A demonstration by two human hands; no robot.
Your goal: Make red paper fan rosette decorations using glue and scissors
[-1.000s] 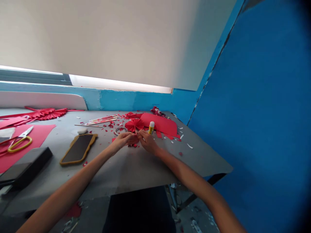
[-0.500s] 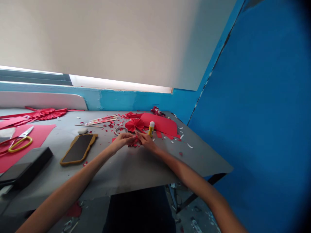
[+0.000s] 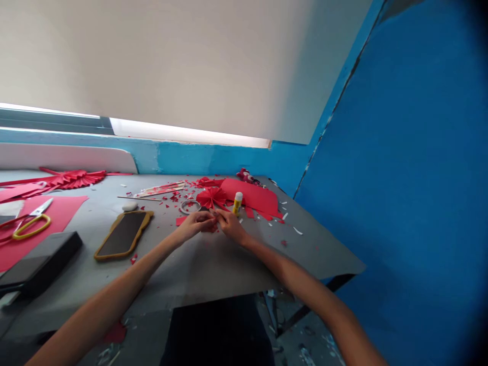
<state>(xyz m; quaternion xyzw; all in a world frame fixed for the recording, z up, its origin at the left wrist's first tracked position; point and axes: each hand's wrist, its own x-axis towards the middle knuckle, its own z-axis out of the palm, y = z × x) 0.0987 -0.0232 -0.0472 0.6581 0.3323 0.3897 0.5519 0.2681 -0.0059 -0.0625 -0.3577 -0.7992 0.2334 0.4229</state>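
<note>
My left hand [image 3: 195, 224] and my right hand [image 3: 230, 223] meet over the grey table, fingertips pinched together. A small piece of red paper [image 3: 214, 220] shows between them, mostly covered by the fingers. Just beyond lies a pleated red paper fan [image 3: 212, 196]. An upright yellow glue stick [image 3: 237, 203] with a white cap stands beside my right hand. Left of the fan is a roll of tape [image 3: 189, 206]. Red scraps lie on the table under and around my hands.
A phone [image 3: 124, 235] in a tan case lies left of my hands. Farther left are scissors [image 3: 32, 223] on red paper and a black box [image 3: 41, 262]. Red sheets [image 3: 251, 194], thin sticks [image 3: 162, 188] and a small red toy [image 3: 245, 175] are at the back. A blue wall [image 3: 404, 168] rises on the right.
The fingers of both hands have shifted slightly, and less of the small red paper shows between them. Objects on the table stay where they were.
</note>
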